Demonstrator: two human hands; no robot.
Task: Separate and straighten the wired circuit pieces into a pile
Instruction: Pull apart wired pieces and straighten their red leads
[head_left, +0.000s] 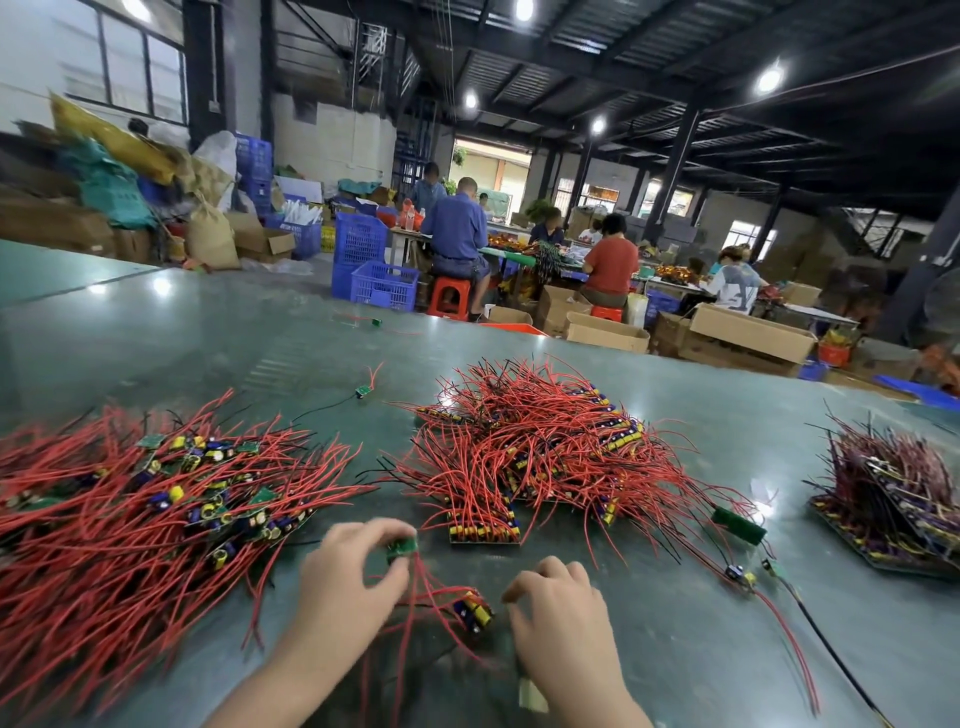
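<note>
The left hand (348, 577) pinched a small green circuit piece (402, 548) between thumb and fingertips, its red wires trailing down to the table (675, 649). The right hand (563, 618) lay curled beside a capacitor piece (475, 613); whether it held anything, I couldn't tell. Tangled red-wired piles (545, 447) lay behind and left.

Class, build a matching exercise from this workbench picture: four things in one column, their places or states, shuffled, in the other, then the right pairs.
Things
1. left hand
2. right hand
3. loose pile
4. red stool

States
A. fingers curled, nothing visibly held
B. on the floor under a seated worker
C. spread at the table's left
D. pinches a small green board

Pairs: 1-D, 2-A, 3-C, 4-B
</note>
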